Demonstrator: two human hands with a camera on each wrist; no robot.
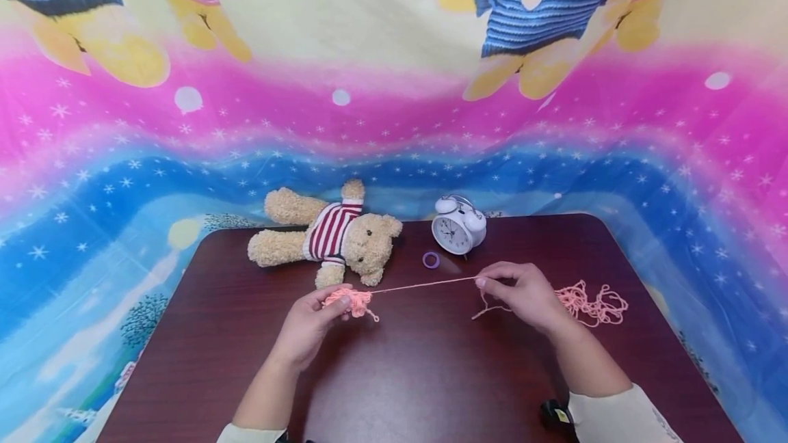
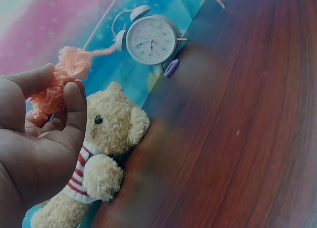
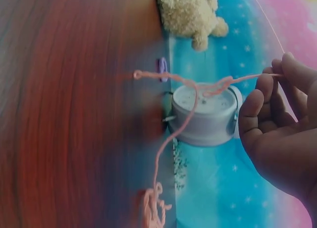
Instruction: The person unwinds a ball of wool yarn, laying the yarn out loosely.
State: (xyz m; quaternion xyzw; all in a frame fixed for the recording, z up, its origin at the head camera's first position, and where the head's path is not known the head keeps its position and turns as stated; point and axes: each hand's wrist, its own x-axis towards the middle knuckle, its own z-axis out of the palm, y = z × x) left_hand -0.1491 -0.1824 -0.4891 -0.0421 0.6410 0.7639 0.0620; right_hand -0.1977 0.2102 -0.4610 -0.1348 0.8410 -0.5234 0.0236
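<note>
A bundle of peach-pink yarn is held in my left hand, pinched between the thumb and the curled fingers. From it one strand runs taut to my right hand, whose thumb and fingertips pinch it. Below the right fingertips, a loose tail of yarn dangles in the right wrist view. It leads down toward a loose heap of the same yarn on the table, to the right of that hand. Both hands are above the tabletop. The left wrist view shows the bundle bunched and fuzzy.
On the dark wooden table, a teddy bear in a striped sweater lies at the back left. A white alarm clock stands at the back, with a purple ring in front. A printed curtain hangs behind.
</note>
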